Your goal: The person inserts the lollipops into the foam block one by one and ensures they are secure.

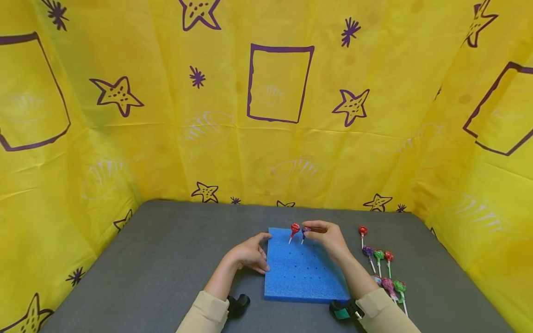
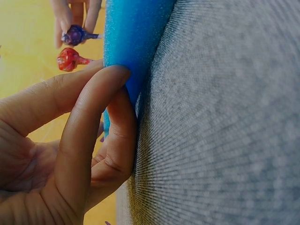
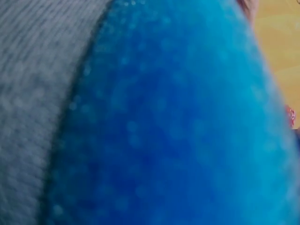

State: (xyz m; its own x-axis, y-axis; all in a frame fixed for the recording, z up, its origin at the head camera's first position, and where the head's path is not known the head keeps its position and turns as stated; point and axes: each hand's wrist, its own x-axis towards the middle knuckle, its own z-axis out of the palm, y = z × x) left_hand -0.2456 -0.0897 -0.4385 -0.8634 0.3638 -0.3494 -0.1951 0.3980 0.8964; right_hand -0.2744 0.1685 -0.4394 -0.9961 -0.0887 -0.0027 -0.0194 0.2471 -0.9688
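Note:
A blue foam board with rows of small holes lies flat on the table. My left hand presses its fingers against the board's left edge; the left wrist view shows a fingertip on the board's side. Over the board's far part, my right hand pinches a purple-wrapped lollipop by its head, its white stick pointing down to the surface. Just left of it, a red lollipop stands in the board, tilted slightly. Blurred blue foam fills most of the right wrist view.
Right of the board lie several more lollipops, among them a red one, a purple one, a green one and a pink one. Yellow patterned cloth walls in the dark grey table at the back and sides.

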